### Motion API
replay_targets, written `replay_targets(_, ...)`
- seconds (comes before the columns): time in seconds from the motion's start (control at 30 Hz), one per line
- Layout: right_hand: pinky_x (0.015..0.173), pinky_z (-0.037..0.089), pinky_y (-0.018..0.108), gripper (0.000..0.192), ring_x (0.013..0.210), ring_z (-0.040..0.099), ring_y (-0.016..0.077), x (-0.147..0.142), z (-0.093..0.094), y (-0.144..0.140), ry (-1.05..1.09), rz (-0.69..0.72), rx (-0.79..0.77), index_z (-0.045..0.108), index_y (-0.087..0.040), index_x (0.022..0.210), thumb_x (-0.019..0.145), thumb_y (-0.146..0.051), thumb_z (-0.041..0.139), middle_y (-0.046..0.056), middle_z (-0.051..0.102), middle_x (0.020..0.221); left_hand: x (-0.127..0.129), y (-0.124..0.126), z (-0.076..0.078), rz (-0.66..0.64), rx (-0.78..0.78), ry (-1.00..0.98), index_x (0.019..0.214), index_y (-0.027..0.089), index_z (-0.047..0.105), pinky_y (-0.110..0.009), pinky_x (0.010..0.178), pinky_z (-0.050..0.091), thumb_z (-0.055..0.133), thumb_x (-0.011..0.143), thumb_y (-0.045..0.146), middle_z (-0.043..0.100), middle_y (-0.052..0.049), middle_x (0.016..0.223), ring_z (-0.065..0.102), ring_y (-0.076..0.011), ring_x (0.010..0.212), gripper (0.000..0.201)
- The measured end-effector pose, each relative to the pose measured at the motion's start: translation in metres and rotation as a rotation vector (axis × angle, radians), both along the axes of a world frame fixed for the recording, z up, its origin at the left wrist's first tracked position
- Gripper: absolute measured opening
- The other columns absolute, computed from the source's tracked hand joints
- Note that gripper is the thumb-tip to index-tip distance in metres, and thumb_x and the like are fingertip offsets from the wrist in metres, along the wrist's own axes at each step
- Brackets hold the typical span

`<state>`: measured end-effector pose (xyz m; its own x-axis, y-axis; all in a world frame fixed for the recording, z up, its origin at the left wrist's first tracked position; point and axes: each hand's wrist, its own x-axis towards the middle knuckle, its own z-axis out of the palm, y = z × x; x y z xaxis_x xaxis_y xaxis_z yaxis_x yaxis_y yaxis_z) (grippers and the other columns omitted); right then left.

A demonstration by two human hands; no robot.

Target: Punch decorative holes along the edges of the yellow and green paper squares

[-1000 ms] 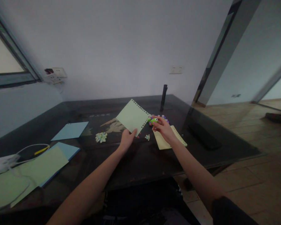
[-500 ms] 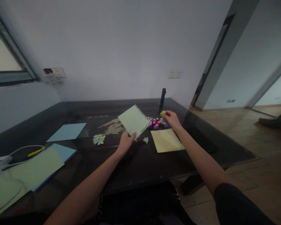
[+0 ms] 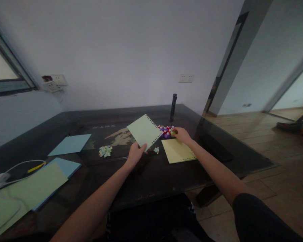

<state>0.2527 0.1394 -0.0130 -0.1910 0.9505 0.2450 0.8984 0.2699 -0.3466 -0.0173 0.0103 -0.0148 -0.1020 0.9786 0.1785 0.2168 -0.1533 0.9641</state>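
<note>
1. A person's left hand (image 3: pixel 135 154) grips the lower corner of a pale green sheet (image 3: pixel 144 131) and holds it tilted above the dark counter (image 3: pixel 146 181); a row of punched holes runs along the sheet's right edge.
2. The right hand (image 3: pixel 183 134) reaches to a cluster of small red, purple and green punches (image 3: pixel 167 130) just behind a yellow sheet (image 3: pixel 178 150). Its fingers are curled at the cluster; whether they have closed on one punch cannot be told.
3. The step in hand looks like choosing a punch while the sheet is kept ready.
4. The next move would call for a firm pinch on a single punch, then bringing it squarely to the sheet's free edge.
5. Paper scraps (image 3: pixel 105 151) lie left of the sheet; blue paper (image 3: pixel 69 145) rests farther left.
</note>
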Motion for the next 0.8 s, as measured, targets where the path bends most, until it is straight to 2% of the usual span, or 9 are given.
replay_targets(0.2, 0.073, 0.039, 0.028, 0.026, 0.083, 0.055, 0.0191, 0.005, -0.006, 0.006, -0.031, 0.009, 0.026, 0.067, -0.018, 0.099, 0.076, -0.03, 0.065, 0.008, 0.06, 0.091, 0.0, 0.0, 0.0, -0.028, 0.009, 0.032, 0.077, 0.013, 0.061, -0.025, 0.052, 0.044, 0.061, 0.071, 0.032, 0.07, -0.005, 0.065, 0.059, -0.0156, 0.048, 0.02)
replay_targets(0.5, 0.072, 0.04, 0.028, 0.026, 0.079, 0.054, 0.0174, 0.007, -0.01, 0.008, -0.003, -0.002, 0.056, 0.068, -0.016, 0.095, 0.074, -0.031, 0.067, 0.007, 0.056, 0.09, 0.003, -0.003, 0.004, -0.027, -0.012, 0.026, 0.074, 0.013, 0.062, -0.025, 0.051, 0.044, 0.061, 0.07, 0.032, 0.07, -0.005, 0.066, 0.058, -0.015, 0.047, 0.019)
replay_targets(0.63, 0.075, 0.042, 0.028, 0.026, 0.079, 0.056, 0.0166, 0.015, -0.003, 0.016, 0.101, -0.02, 0.149, 0.067, -0.015, 0.095, 0.074, -0.03, 0.067, 0.007, 0.061, 0.09, 0.002, -0.001, 0.001, -0.035, -0.024, 0.057, 0.077, 0.012, 0.061, -0.025, 0.052, 0.044, 0.058, 0.072, 0.033, 0.07, -0.006, 0.068, 0.058, -0.0141, 0.048, 0.021)
replay_targets(0.8, 0.077, 0.044, 0.027, 0.023, 0.086, 0.06, 0.0176, 0.029, 0.011, 0.031, 0.219, -0.172, 0.186, 0.067, -0.018, 0.095, 0.075, -0.028, 0.065, 0.006, 0.067, 0.095, 0.0, 0.002, -0.005, -0.058, -0.012, 0.075, 0.08, 0.011, 0.062, -0.025, 0.053, 0.045, 0.058, 0.073, 0.036, 0.07, -0.007, 0.07, 0.058, -0.0144, 0.049, 0.026)
